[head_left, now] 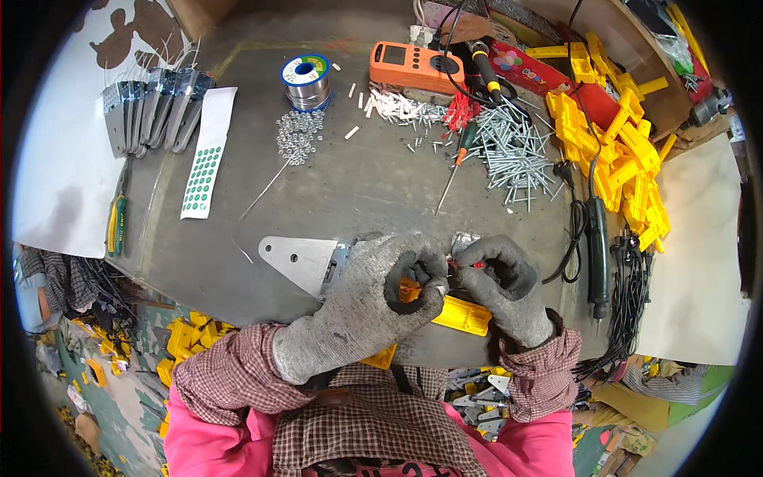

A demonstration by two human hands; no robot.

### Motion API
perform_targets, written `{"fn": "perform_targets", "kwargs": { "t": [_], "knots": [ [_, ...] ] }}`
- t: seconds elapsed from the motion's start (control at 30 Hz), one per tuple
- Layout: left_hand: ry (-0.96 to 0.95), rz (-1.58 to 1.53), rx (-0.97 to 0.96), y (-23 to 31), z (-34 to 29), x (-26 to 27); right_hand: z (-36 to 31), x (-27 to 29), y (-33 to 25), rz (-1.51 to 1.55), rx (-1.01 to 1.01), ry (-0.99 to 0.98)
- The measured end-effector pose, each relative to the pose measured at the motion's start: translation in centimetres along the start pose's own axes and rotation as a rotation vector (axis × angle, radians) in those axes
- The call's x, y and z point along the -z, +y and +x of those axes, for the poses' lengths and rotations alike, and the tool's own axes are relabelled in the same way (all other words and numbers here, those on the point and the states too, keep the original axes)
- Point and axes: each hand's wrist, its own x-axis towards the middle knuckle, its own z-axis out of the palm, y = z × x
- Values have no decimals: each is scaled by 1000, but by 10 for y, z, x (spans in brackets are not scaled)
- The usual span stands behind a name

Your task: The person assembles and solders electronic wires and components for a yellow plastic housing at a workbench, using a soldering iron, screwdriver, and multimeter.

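Note:
Both my hands wear grey gloves and are close together over the front of the table. The fingers of my left hand point(358, 298) are curled into a pinch; what they hold is too small to name, and a bit of orange-yellow plastic point(409, 289) shows inside the curl. My right hand point(513, 290) pinches a small red part point(478, 265) at its fingertips. A flat, tapered metal plate point(296, 264) with holes sticks out left of my left hand, which hides its other end. Beneath and between the hands lies a yellow plastic piece point(464, 316).
Behind the hands are a solder spool point(306, 79), small nuts point(300, 137), a pile of long screws point(513, 151), a screwdriver point(463, 151) and an orange meter point(413, 67). Yellow plastic parts point(628, 159) and a dark electric screwdriver point(598, 254) are right; metal plates point(155, 111) are left.

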Motion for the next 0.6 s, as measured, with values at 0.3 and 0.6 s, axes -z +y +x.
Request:
{"fn": "perform_targets", "kwargs": {
  "t": [0.3,0.6],
  "knots": [
    [23,210,5,-3,-1,-9,2,-1,-2,-793,588,47],
    [46,294,-199,-7,1,-11,-4,2,7,-36,-109,-52]
  ]
}}
